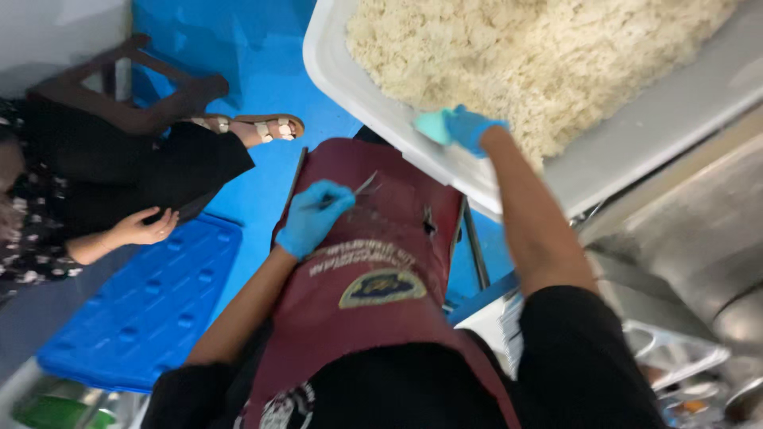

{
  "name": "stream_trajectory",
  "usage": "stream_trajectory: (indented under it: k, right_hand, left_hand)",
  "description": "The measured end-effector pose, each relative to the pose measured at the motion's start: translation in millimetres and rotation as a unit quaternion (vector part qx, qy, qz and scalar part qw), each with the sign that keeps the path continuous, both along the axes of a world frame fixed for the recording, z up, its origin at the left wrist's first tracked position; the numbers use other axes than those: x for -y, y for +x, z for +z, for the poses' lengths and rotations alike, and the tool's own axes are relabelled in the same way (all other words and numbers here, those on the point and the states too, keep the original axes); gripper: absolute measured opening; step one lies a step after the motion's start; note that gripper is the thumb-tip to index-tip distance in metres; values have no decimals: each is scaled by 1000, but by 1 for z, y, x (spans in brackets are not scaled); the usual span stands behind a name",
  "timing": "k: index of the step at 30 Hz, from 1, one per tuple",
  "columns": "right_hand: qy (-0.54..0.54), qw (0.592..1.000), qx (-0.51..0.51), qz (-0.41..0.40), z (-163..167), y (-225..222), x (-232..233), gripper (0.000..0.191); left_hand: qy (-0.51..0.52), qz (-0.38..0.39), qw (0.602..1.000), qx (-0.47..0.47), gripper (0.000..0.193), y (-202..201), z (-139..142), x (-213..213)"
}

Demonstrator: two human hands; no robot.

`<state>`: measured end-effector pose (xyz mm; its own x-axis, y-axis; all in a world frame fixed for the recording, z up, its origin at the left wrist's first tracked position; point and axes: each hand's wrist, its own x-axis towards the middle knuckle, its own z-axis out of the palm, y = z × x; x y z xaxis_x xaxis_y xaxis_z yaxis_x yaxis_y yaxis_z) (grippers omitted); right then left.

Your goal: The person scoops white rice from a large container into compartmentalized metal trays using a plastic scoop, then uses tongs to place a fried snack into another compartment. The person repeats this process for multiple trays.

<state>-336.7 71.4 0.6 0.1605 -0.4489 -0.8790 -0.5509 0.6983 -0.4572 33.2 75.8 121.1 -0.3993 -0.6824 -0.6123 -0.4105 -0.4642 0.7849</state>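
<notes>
The right hand (459,127), in a blue glove, curls shut over the near rim of the big white tray (350,87) of soft, crumbly, heavy-looking rice (524,56), while below the tray the left hand (311,216) pinches a thin metal tool (366,184).

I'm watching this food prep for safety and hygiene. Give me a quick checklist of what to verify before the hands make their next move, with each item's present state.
1. Gloves on both hands: ok. Left hand and right hand wear blue gloves.
2. Left hand's grip on the thin metal tool: ok, held over the maroon apron.
3. Right hand at the white tray: ok, it rests on the rim.
4. Crumbly pale food contained: ok, heaped inside the tray.
5. Tool's tip type: cannot tell, blurred.
6. Seated person's hand clear of the tool: ok, apart, beside the blue board.
</notes>
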Motion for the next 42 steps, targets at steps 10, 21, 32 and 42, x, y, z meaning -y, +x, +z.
stream_trajectory:
  k: [10,21,32,42]
  right_hand:
    - [-75,678,217,-698,103,-35,-167,32]
    - [-89,371,-216,-899,356,124,-445,32]
    - [-69,264,-128,-954,317,163,-487,39]
    - [-25,446,-335,-830,349,133,-479,27]
  left_hand:
    - [-171,-185,962,-105,24,-147,17,86]
    - [-196,-573,728,-321,18,-398,105,-106]
    - [-364,-710,585,-148,32,-392,191,-190]
    - [-83,-794,561,-217,60,-366,186,-213]
